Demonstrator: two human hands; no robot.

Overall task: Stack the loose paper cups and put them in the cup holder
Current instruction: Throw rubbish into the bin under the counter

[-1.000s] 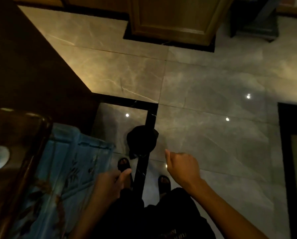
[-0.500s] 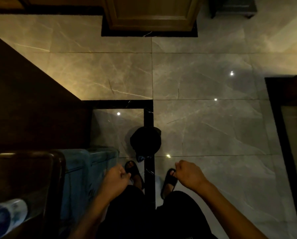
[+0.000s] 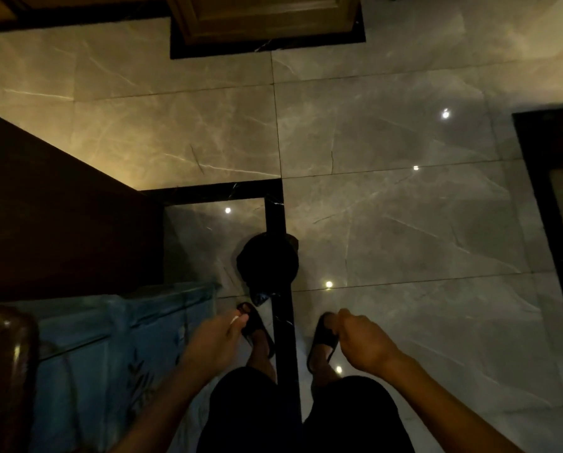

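Both forearms reached forward over dark shorts. The left hand and right hand hung with fingers loosely curled, holding nothing. Below were 2 sandalled feet on the marble floor; a blue patterned cloth lay left. No paper cups showed.

1 head-worn camera looks steeply down, close above both forearms, onto the marble floor.
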